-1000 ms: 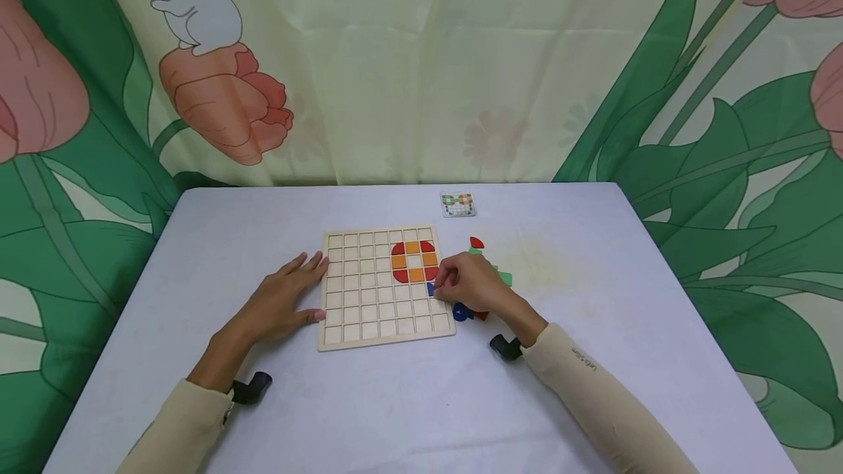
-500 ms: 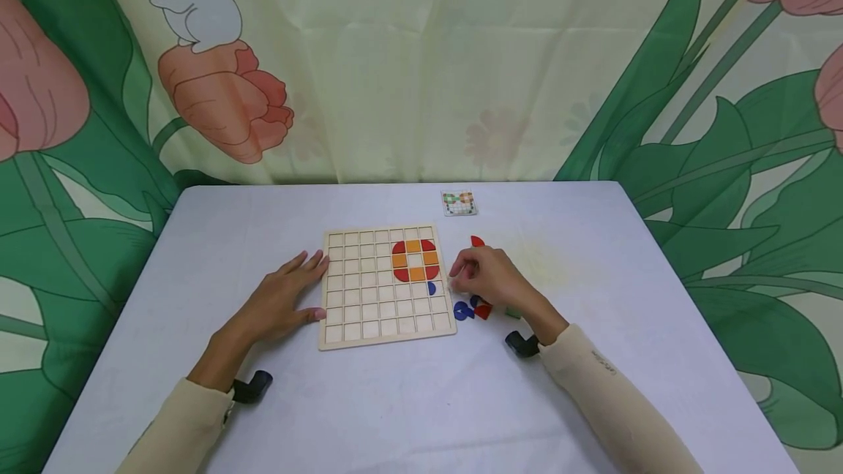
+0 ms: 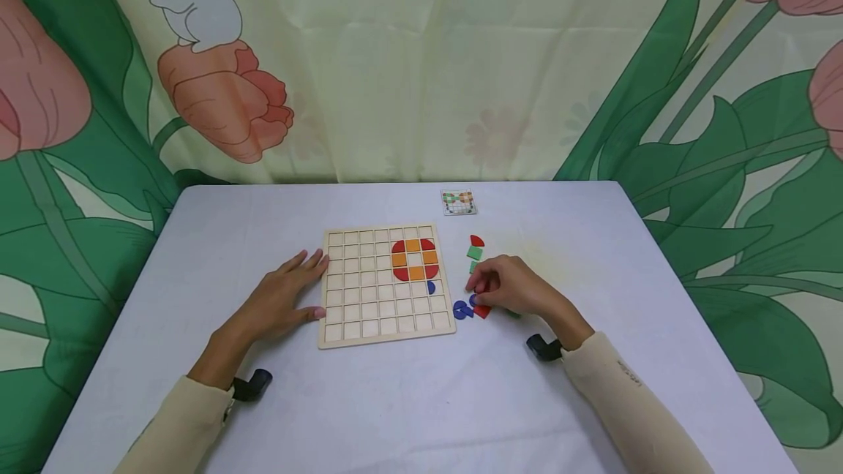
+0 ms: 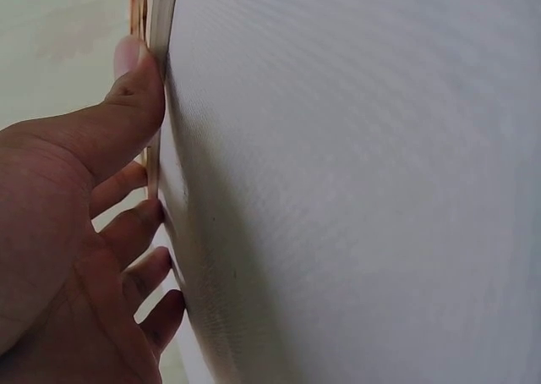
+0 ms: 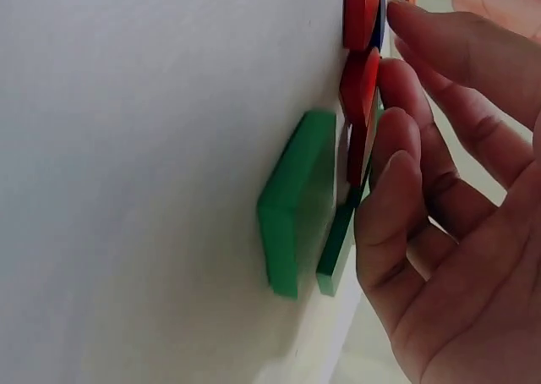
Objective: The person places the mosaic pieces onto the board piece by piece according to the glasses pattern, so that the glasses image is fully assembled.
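Note:
A wooden grid board (image 3: pixel 369 309) lies on the table, with red rounded corner pieces and orange squares (image 3: pixel 413 246) forming a ring at its upper right. Below that ring sits a blue half-round piece (image 3: pixel 431 287) in a cell. My left hand (image 3: pixel 283 302) rests at the board's left edge, thumb and fingers spread against the rim (image 4: pixel 156 88). Over the loose pieces to the board's right, my right hand (image 3: pixel 510 285) has its fingers loosely bent, with no piece seen between them. In the right wrist view its fingertips are close beside red pieces (image 5: pixel 362 84) and a blue one (image 5: pixel 379 20).
Green squares (image 3: pixel 474 251) and a red quarter-round (image 3: pixel 477 241) lie beyond the right hand. Blue rounded pieces (image 3: pixel 462 309) and a red piece (image 3: pixel 483 311) are nearer. A small pattern card (image 3: pixel 458 202) lies behind the board. Closest to the right wrist camera is a green block (image 5: pixel 296 206).
My right hand has let go of the blue half-round piece in its cell and moved right, off the board to the loose pieces. The left hand stays at the board's edge.

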A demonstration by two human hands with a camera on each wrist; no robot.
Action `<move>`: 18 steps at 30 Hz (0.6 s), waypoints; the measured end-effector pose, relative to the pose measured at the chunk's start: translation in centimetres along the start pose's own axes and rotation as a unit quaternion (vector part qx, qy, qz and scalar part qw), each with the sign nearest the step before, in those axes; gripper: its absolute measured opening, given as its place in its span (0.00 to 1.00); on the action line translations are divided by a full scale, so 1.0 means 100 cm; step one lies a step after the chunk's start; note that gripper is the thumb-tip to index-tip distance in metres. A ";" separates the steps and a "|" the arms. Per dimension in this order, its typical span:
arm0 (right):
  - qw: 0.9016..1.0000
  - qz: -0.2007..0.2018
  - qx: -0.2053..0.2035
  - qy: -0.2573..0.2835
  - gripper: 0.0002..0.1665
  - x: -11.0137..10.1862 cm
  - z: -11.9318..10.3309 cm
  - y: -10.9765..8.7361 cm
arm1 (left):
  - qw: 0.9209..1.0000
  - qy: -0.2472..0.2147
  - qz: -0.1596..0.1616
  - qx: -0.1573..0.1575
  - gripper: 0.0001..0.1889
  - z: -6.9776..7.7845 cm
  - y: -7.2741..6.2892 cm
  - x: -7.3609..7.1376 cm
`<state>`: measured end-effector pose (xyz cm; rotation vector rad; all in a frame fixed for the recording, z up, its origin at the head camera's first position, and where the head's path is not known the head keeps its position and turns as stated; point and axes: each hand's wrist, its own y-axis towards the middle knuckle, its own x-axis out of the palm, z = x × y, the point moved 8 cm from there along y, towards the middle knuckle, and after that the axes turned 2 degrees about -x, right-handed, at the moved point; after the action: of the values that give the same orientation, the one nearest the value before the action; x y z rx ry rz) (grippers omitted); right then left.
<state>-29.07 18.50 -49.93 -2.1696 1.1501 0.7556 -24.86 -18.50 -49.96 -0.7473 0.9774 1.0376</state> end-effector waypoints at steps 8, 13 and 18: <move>1.000 -0.007 -0.004 -0.011 0.07 -0.001 0.000 0.000 | 1.000 0.006 -0.001 -0.002 0.51 -0.001 0.001 0.001; 1.000 -0.003 -0.006 -0.026 0.06 0.001 -0.003 0.002 | 1.000 0.004 0.000 0.002 0.51 -0.002 0.001 0.002; 1.000 0.003 -0.005 -0.024 0.08 0.003 -0.002 0.003 | 1.000 0.006 -0.001 0.004 0.51 -0.001 0.001 0.001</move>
<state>-29.14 18.06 -50.03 -2.1442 1.1313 0.8136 -24.95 -18.53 -50.09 -0.7473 0.9905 1.0286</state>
